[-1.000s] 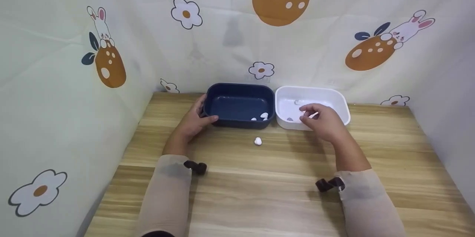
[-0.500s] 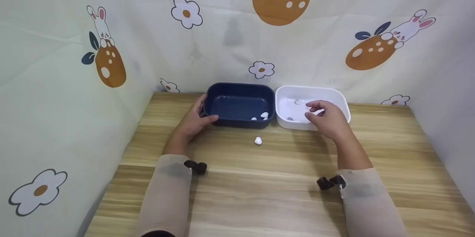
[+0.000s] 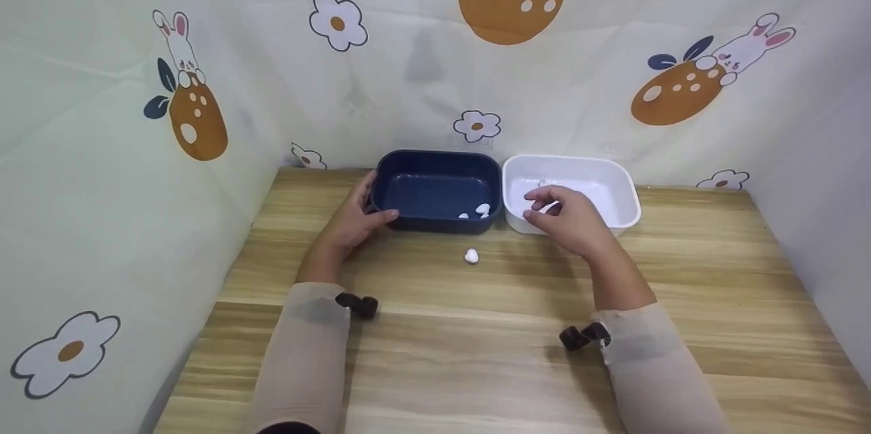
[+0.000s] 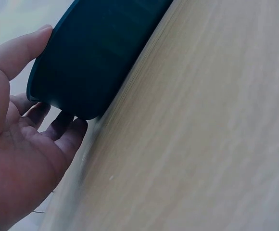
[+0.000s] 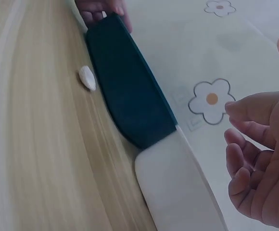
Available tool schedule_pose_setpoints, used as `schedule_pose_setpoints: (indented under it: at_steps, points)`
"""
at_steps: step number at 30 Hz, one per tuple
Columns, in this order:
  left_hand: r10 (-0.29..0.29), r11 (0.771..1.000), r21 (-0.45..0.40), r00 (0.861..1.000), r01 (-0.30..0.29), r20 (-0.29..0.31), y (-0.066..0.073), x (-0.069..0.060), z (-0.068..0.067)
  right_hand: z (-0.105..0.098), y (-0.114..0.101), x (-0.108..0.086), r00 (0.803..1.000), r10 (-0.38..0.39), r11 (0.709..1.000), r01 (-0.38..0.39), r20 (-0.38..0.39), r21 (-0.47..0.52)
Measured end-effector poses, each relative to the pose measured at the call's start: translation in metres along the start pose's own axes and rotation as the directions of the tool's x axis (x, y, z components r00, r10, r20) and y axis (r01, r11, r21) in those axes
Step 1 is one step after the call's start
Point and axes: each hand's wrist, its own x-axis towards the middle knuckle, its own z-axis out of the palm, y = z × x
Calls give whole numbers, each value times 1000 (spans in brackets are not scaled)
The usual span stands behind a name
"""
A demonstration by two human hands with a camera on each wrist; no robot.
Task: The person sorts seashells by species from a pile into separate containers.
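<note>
My left hand (image 3: 352,220) grips the left end of a dark blue rectangular tub (image 3: 429,224), thumb at its front and fingers bent round the end. The left wrist view shows the same tub (image 4: 91,53) between thumb and fingertips. Over the white tub (image 3: 616,182) hovers my right hand (image 3: 568,220), thumb and forefinger apart. In the right wrist view no object shows in the right hand (image 5: 262,159), its fingers loosely bent. Several small white pebble-like pieces (image 3: 482,209) lie in the blue tub's front right corner. The hand hides part of the white tub's inside.
One more white pebble-like piece (image 3: 471,256) lies on the wooden table (image 3: 442,352) in front of the blue tub. Both tubs stand side by side near the table's back edge, before a patterned cloth backdrop (image 3: 395,80).
My right hand shifted slightly right, then came back left over the white tub. My left hand, both tubs and the loose piece have stayed in place; the head view tilted a little.
</note>
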Motion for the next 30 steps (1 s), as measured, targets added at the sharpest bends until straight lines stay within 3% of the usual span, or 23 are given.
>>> schedule_pose_setpoints:
  at_steps: [8,14,20,30]
  points:
    - [-15,1000,8,1000,15,-4,2,-2,-1,35,-27,1,997,-35,994,27,70,107]
    - [-44,999,12,999,44,-11,2,-2,-1,49,-39,0,992,-65,992,52,110,114]
    - [-45,999,5,999,45,-11,0,-3,-2,53,-36,-1,988,-59,993,43,140,111]
    - [-26,1000,-14,1000,26,-5,1,-2,0,68,-28,-3,965,-55,998,42,256,55]
